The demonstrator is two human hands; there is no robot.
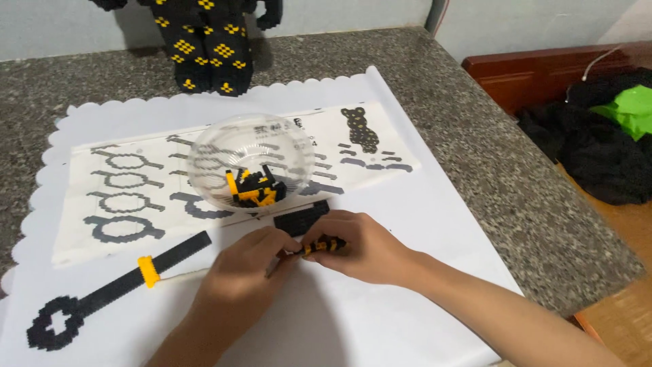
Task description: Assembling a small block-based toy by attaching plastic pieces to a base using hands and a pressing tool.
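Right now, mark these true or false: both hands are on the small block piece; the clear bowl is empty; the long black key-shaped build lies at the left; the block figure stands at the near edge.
1. Both hands, left hand and right hand, hold the small black and yellow block piece. True.
2. The clear bowl is empty. False: it holds loose black and yellow blocks.
3. The long black key-shaped build lies at the left. True.
4. The block figure stands at the near edge. False: it stands at the far edge, by the wall.

Speckled granite counter [475, 156] against pale wall [339, 13]; reddish wooden furniture [536, 75], perhaps a bedframe.
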